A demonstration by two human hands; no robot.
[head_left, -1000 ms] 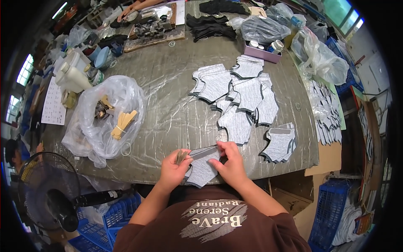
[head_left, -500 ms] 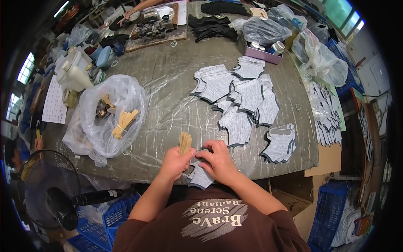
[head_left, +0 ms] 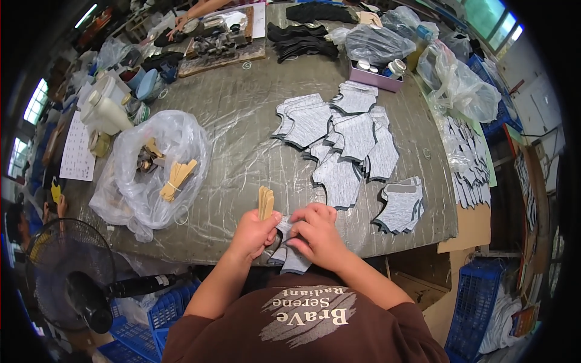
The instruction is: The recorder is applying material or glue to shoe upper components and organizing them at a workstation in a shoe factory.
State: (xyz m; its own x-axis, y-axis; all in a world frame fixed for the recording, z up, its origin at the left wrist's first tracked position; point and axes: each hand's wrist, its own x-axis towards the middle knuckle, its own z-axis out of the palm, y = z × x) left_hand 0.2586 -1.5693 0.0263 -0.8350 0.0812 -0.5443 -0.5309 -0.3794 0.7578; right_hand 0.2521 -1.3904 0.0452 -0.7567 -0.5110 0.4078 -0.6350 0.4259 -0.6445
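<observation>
My left hand (head_left: 252, 234) is closed around several flat wooden sticks (head_left: 265, 203), which stand up past the thumb. Grey heathered fabric pieces (head_left: 295, 261) with dark edges hang at the table's front edge, between my two hands. My right hand (head_left: 319, 237) bends its fingers over their upper part, gripping them; the fingertips are partly hidden. Just beyond lie overlapping stacks of the same cut pieces (head_left: 336, 180). A separate stack (head_left: 399, 207), with a darker strip along its top, sits to the right.
An open plastic bag (head_left: 115, 187) at left holds a banded bundle of wooden sticks (head_left: 177, 181). Bottles (head_left: 110, 114) stand behind it. Black pieces (head_left: 302, 41) and a pink box (head_left: 376, 78) lie at the back. A fan (head_left: 69, 272) stands lower left. Another person's hand (head_left: 62, 207) shows at far left.
The hanging fabric pieces have shifted and parted at their lower ends, so two edges show. My right hand has turned slightly, its fingers more curled. The sticks stay in my left hand.
</observation>
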